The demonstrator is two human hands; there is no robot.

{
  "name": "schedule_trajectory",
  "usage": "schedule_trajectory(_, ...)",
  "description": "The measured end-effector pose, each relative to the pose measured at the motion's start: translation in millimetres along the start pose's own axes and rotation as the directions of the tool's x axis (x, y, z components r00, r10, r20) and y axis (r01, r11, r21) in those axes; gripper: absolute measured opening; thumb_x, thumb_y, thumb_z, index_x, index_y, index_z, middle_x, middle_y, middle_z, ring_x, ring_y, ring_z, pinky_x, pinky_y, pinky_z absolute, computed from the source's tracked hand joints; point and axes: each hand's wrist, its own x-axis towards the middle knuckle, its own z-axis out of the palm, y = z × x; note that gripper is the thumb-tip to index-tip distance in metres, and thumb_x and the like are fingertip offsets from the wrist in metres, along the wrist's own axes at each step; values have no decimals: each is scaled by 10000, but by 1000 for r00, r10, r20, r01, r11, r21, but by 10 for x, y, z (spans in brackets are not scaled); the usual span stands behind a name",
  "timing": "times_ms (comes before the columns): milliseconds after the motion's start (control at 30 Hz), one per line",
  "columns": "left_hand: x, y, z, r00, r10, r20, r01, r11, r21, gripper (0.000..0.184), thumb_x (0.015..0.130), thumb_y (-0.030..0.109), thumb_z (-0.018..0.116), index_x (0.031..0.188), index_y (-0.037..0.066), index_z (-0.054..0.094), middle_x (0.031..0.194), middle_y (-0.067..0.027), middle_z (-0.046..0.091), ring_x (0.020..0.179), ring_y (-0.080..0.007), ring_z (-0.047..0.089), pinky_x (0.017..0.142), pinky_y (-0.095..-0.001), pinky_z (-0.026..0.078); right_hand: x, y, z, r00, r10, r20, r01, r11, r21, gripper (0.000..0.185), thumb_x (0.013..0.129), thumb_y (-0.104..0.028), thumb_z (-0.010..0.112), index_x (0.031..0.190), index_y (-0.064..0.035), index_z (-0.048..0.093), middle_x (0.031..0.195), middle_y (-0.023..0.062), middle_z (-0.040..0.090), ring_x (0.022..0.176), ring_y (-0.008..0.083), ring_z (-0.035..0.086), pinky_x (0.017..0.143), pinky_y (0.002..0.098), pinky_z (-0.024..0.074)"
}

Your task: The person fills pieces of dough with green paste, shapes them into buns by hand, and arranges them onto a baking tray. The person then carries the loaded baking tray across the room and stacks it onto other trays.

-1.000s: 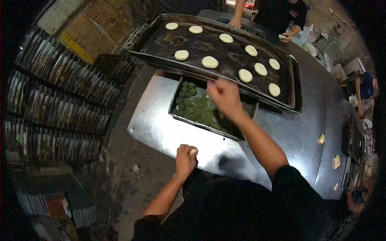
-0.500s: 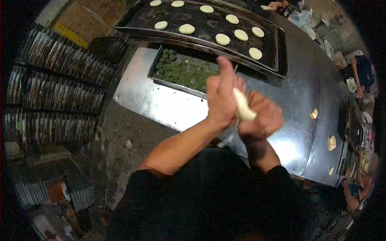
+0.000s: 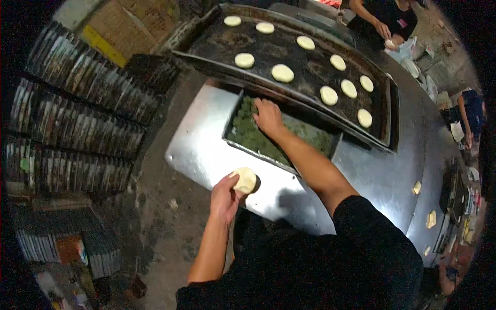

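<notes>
A flattened round of pale dough (image 3: 245, 180) is held in my left hand (image 3: 225, 198), over the near edge of the metal table. My right hand (image 3: 268, 118) reaches into a metal tray (image 3: 258, 155) of crumbly green filling (image 3: 270, 144). Its fingers are bent at the green lumps on the tray's left side, and their tips are partly hidden. Beyond this tray, a large dark baking tray (image 3: 305, 67) carries several pale dough rounds (image 3: 282, 73).
Stacked trays (image 3: 62, 124) fill the left side. Small dough pieces (image 3: 431, 219) lie on the metal table (image 3: 382, 170) at the right. A co-worker's hands (image 3: 386, 37) hold something pale at the top right. Another person (image 3: 471, 113) is at the far right.
My hands, together around the dough half a second ago, have parted. The left moved left with the dough, now showing as a flat round; the right moved into the green filling.
</notes>
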Motion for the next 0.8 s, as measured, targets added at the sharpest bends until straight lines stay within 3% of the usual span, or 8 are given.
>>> schedule_trajectory(167, 285, 175, 59, 987, 154, 49, -159, 979, 128, 341, 953, 151, 550, 1246, -22, 572, 1033, -90, 668, 768, -113, 618, 535, -194, 447, -539, -563, -816, 952, 86, -295, 55, 897, 439, 379, 713, -130, 742, 1062, -54, 617, 955, 138, 659, 881, 340, 599, 782, 448, 472)
schedule_trajectory(267, 479, 94, 199, 969, 188, 159, -210, 968, 138, 350, 997, 220, 493, 1228, -36, 552, 979, -96, 652, 782, -192, 649, 664, -289, 548, -954, -739, -1015, 949, -226, -218, 268, 946, 184, 248, 729, -330, 713, 897, -147, 723, 854, 80, 698, 854, 327, 639, 784, 437, 467)
schedule_trajectory(300, 409, 95, 409, 964, 232, 133, -259, 934, 247, 352, 1016, 252, 447, 1246, 6, 549, 981, -96, 640, 782, -196, 651, 638, -301, 551, -1130, -852, -1202, 994, -43, -104, 84, 900, 427, 257, 753, -382, 675, 908, -183, 728, 952, 85, 686, 950, 298, 623, 863, 446, 450)
schedule_trajectory(333, 373, 94, 469, 889, 222, 401, -328, 919, 218, 337, 1015, 216, 442, 1270, 13, 530, 1037, -128, 636, 828, -202, 658, 660, -304, 564, -1309, -606, -984, 829, -358, -430, 422, 905, 59, 283, 786, -389, 651, 957, -178, 730, 1128, 119, 621, 1062, 298, 567, 944, 456, 412)
schedule_trajectory(533, -284, -454, 1168, 858, 183, 480, -391, 838, 380, 307, 907, -31, 495, 1209, -72, 535, 1152, -204, 607, 964, -273, 657, 793, -345, 599, -2082, -54, -2107, 983, 111, -144, -19, 852, 523, 361, 771, -266, 760, 989, -8, 632, 1002, 161, 590, 946, 305, 607, 818, 388, 485)
schedule_trajectory(600, -526, -582, 1435, 844, 67, 532, -274, 906, 322, 277, 910, 7, 505, 1178, -46, 551, 1060, -169, 623, 896, -223, 640, 755, -308, 557, -2283, -129, -2345, 902, 412, 127, -312, 418, 853, 286, 755, -124, 752, 947, 10, 587, 933, 156, 580, 867, 271, 621, 748, 330, 496)
schedule_trajectory(667, -712, -617, 1593, 781, -80, 620, -29, 986, 164, 212, 931, 58, 524, 1135, 15, 561, 1066, -145, 614, 963, -231, 607, 823, -355, 512, -2517, -223, -2327, 867, 454, -204, -254, 757, 602, 235, 751, -33, 684, 949, -4, 561, 852, 163, 573, 818, 298, 622, 700, 344, 507)
schedule_trajectory(800, -914, -742, 1736, 794, 154, 588, -276, 953, 122, 249, 939, 19, 531, 1185, -5, 563, 1236, -152, 586, 960, -189, 624, 780, -295, 535, -2777, -471, -2591, 799, 136, -586, 177, 878, 445, 247, 739, -24, 686, 960, -22, 575, 894, 129, 573, 739, 273, 623, 630, 343, 508)
